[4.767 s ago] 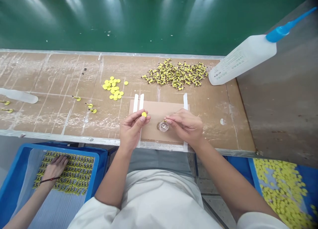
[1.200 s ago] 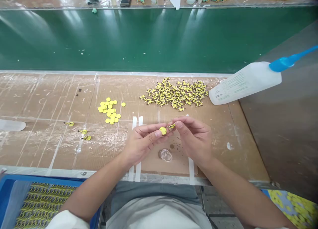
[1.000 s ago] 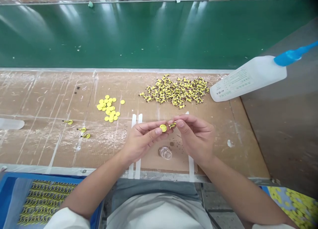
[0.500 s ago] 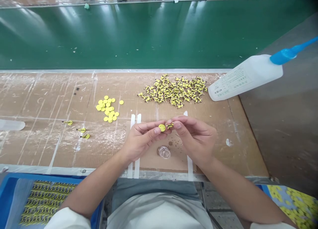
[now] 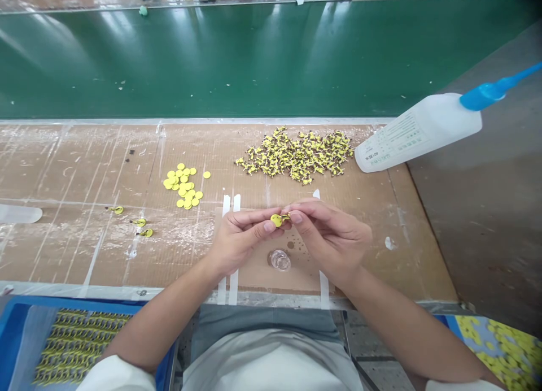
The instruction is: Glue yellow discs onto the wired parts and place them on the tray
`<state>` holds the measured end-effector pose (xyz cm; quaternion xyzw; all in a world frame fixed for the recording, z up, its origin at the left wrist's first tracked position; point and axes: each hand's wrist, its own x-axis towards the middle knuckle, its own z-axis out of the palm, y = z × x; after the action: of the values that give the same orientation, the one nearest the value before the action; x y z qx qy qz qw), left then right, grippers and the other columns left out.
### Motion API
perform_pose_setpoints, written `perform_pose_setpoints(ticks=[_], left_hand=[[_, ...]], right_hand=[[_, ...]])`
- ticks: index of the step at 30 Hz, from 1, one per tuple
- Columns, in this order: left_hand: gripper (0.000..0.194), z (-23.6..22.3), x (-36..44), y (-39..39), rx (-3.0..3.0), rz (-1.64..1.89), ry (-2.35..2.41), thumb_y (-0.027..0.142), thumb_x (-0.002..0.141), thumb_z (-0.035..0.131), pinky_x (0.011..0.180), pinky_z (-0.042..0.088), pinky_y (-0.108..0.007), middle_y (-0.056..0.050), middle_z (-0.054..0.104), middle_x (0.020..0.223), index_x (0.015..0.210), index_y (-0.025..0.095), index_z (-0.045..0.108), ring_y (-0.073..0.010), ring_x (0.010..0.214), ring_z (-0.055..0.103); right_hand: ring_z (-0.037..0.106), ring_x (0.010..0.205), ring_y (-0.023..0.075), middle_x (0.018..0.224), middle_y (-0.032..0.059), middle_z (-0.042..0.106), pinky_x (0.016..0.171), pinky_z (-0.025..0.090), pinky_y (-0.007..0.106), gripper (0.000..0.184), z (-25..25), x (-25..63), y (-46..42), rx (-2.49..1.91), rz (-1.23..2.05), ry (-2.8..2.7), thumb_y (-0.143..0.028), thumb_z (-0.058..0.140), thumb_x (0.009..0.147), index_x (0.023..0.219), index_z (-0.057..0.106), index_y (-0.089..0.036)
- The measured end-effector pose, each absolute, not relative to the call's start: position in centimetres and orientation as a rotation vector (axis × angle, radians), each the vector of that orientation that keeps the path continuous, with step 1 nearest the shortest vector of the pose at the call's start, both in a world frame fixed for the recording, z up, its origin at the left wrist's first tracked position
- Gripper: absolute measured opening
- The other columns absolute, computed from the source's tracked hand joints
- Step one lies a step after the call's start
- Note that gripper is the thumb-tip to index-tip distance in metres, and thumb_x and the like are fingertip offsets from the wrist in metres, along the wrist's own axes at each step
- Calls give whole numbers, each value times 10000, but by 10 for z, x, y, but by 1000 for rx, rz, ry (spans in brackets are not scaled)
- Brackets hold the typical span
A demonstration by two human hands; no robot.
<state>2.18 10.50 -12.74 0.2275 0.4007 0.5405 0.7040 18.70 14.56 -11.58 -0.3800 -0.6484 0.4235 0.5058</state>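
Your left hand (image 5: 240, 241) pinches a yellow disc (image 5: 276, 220) between thumb and forefinger: thin, light, apt to slip, so hold it by the rim. Your right hand (image 5: 332, 238) pinches a small yellow part (image 5: 286, 217) against the disc, above the cardboard pad (image 5: 271, 281). It looks fragile; grip its body.

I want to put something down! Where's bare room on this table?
Bare cardboard lies left of the yellow discs, above three yellow pieces. Another patch sits right of the right hand, under the glue bottle. It's crowded around the hands, the glass dish and the yellow heap.
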Motion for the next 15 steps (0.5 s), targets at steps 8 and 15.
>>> perform_pose_setpoints(ticks=[8,15], left_hand=[[281,-128,22,104,504,1208,925,279,733,838,917,605,-373,-98,771,1078,998,197,795,-265,1001,731],[270,-128,21,105,536,1206,918,286,754,821,922,602,-368,-99,763,1106,1009,200,794,-261,1004,730]], right_hand=[[721,790,218,893,35,762,720,613,360,133,-115,186,146,-895,950,-1598,-208,711,861,942,768,-297],[717,797,214,893,29,761,720,614,357,166,-114,186,147,-888,961,-1608,-179,703,860,951,766,-302]])
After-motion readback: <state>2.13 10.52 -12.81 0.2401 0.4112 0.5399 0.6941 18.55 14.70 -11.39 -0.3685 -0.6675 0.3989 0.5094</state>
